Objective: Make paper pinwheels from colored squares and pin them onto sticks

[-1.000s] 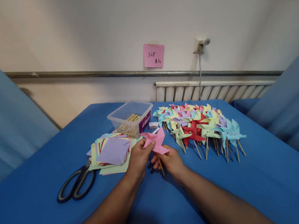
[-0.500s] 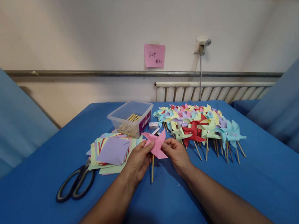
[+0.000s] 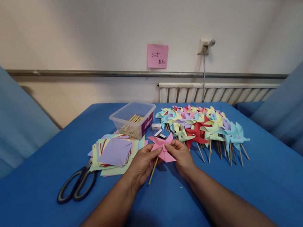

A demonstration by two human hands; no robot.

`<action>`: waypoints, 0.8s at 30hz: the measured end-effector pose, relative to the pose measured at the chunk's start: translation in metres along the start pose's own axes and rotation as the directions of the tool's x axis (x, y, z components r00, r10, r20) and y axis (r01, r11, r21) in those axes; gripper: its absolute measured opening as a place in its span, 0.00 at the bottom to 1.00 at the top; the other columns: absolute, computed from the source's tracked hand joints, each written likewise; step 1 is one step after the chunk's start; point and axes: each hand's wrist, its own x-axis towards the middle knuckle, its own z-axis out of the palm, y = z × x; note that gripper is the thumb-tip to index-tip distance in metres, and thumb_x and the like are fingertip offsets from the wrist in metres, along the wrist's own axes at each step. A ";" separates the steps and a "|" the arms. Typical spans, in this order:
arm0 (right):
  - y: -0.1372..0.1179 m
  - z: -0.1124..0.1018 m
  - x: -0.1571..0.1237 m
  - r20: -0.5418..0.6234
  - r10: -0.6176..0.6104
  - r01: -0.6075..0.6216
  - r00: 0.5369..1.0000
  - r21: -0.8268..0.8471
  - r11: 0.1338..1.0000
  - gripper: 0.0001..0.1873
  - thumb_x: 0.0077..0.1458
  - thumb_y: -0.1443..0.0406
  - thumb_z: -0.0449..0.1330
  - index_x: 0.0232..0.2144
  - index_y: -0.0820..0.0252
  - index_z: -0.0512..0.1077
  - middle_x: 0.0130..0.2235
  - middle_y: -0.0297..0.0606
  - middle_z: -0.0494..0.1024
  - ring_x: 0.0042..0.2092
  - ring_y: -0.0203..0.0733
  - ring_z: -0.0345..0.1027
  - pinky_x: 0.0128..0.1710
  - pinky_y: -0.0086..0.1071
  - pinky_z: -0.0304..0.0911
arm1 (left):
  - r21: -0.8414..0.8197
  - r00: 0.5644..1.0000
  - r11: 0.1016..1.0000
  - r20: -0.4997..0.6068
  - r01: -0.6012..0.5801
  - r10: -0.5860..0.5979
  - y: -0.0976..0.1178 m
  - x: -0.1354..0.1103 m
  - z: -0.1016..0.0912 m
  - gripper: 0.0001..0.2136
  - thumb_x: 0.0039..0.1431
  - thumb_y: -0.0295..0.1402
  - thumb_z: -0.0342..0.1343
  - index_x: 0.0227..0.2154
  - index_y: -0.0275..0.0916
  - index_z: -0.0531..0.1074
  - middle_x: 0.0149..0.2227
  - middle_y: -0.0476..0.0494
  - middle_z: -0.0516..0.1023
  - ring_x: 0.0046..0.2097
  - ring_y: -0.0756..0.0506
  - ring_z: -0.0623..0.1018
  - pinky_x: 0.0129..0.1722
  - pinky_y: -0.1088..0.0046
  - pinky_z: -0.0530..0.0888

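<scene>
A pink paper pinwheel [image 3: 168, 155] is held up between both hands above the table, its folded blades facing me. My left hand [image 3: 144, 163] pinches its left side, thumb on the paper near the middle. From under that hand a thin wooden stick [image 3: 153, 170] slants down to the left. My right hand [image 3: 182, 157] grips the pinwheel's right side, with the thumb close to the centre. The fingers behind the paper are hidden, and I cannot see how the stick meets it.
Left of the hands lie stacked coloured paper squares [image 3: 115, 152] and black-handled scissors [image 3: 76, 185]. Behind stands a clear plastic box [image 3: 120, 125] of sticks, beside a small box [image 3: 156, 127]. Several finished pinwheels [image 3: 195, 134] crowd the right of the blue-covered table [image 3: 228, 198].
The pinwheel has shifted slightly right, and its stick now slants more to the left. My right thumb has come onto the paper near the centre, closer to the left thumb.
</scene>
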 end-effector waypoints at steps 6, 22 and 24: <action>0.000 0.000 -0.001 0.001 -0.016 0.016 1.000 0.004 1.000 0.15 0.44 0.60 0.66 0.21 0.61 0.66 0.21 0.26 0.67 0.23 0.28 0.55 0.25 0.24 0.52 | 0.037 0.996 0.999 -0.091 0.009 -0.006 0.001 0.000 0.001 0.10 0.44 0.31 0.65 0.31 0.35 0.74 0.27 0.46 0.76 0.26 0.52 0.74 0.27 0.79 0.69; 0.006 -0.003 0.001 0.043 0.002 -0.002 0.999 -0.015 1.000 0.17 0.41 0.59 0.68 0.19 0.61 0.65 0.19 0.25 0.64 0.22 0.29 0.53 0.24 0.25 0.49 | 0.025 0.992 1.000 -0.123 -0.016 0.019 0.000 0.001 0.003 0.10 0.43 0.31 0.66 0.29 0.34 0.73 0.24 0.48 0.75 0.25 0.52 0.73 0.25 0.78 0.67; 0.004 -0.003 0.001 0.075 0.014 -0.016 0.997 0.024 1.000 0.16 0.44 0.56 0.66 0.20 0.61 0.66 0.20 0.27 0.66 0.23 0.29 0.54 0.24 0.25 0.50 | -0.016 0.991 1.000 -0.133 -0.005 0.002 0.002 0.001 0.004 0.10 0.42 0.30 0.66 0.28 0.34 0.72 0.24 0.48 0.75 0.25 0.51 0.73 0.26 0.78 0.68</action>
